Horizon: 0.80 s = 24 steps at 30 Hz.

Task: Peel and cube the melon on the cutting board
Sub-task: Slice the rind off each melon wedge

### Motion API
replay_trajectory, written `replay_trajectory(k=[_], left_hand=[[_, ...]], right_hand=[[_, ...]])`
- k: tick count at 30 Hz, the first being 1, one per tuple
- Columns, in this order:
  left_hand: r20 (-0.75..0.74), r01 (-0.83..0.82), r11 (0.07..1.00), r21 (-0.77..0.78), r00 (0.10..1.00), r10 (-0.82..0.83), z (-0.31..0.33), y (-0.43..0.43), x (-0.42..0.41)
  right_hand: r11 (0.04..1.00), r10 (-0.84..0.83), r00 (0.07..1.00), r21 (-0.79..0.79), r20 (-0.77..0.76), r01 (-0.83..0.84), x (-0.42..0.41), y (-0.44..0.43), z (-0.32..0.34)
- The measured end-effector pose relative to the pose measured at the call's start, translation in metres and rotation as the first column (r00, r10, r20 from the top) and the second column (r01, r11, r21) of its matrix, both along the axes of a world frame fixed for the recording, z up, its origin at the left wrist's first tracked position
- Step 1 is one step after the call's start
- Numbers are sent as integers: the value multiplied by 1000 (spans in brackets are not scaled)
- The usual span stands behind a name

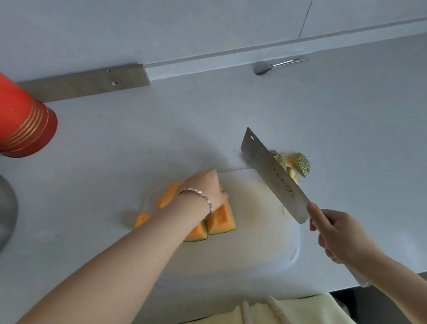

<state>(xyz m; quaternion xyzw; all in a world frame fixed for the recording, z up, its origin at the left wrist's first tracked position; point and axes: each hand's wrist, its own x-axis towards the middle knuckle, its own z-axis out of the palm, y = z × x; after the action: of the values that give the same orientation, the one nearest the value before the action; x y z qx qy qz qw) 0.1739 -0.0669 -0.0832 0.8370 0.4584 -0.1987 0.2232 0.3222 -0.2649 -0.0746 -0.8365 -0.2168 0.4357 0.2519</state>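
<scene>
Left hand lies on the orange, green-rinded melon wedges, grip unclear, so we tuck fingers away from the broad steel cleaver our right hand holds.

No legible writing
The cleaver blade bears a column of engraved characters and a round stamp (too small to read), just ahead of the right hand gripping it.

Left hand partly hides the melon wedges.
</scene>
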Motion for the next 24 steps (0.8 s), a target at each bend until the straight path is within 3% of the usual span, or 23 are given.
replay_trajectory(k=[6,9,12,14,18,21,24], left_hand=[[-267,-82,971,-226,963,19,-1,6,34],[-301,-193,919,-345,950,86,-1,2,37],[-210,-261,876,-406,959,188,-5,-2,34],[-72,-337,801,-495,934,349,-10,-4,32],[216,-411,657,-632,721,659,-21,-12,23],[284,-465,578,-671,558,779,-29,-21,18],[308,-501,553,-666,490,816,-36,-27,18]], right_hand=[[999,-39,999,-4,-22,39,3,-12,0],[998,-55,998,-3,-28,55,5,-16,-1],[997,-76,996,-8,-49,76,6,-18,-1],[993,-114,989,-5,-90,114,8,-19,0],[985,-164,974,22,-159,170,10,-20,5],[983,-162,971,57,-178,175,11,-20,10],[991,-104,983,65,-154,115,11,-17,15]])
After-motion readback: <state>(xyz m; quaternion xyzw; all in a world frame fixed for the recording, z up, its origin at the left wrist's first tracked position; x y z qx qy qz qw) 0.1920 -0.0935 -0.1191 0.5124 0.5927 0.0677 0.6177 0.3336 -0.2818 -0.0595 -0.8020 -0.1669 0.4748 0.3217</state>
